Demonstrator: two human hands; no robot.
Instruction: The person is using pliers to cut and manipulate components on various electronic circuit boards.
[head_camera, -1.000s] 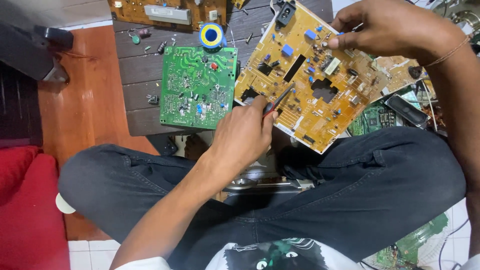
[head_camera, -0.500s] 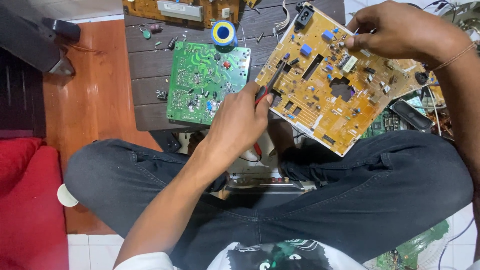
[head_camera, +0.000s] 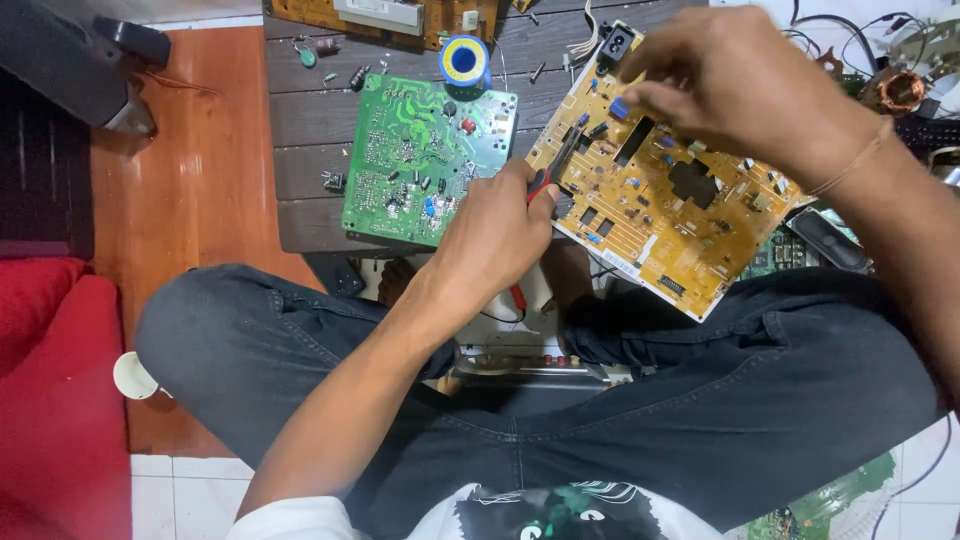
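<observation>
I sit cross-legged in dark jeans. My right hand (head_camera: 735, 85) grips the far edge of a yellow circuit board (head_camera: 650, 210), holding it tilted over my right knee. My left hand (head_camera: 495, 235) is closed on a slim tool with a red and black handle (head_camera: 553, 168); its dark tip rests on the yellow board's left part, near small black components. A green circuit board (head_camera: 425, 160) lies flat on the dark wooden slat surface (head_camera: 300, 120) just left of my left hand.
A blue and yellow roll (head_camera: 464, 60) stands beyond the green board. Another yellowish board (head_camera: 380, 15) lies at the far edge. Loose small parts dot the slats. A red cushion (head_camera: 50, 380) is at left, a copper coil (head_camera: 900, 90) and wires at right.
The view has shifted so the boards sit lower and closer. My left hand with the tool has stayed on the yellow board's left part; my right hand keeps its hold on the far edge.
</observation>
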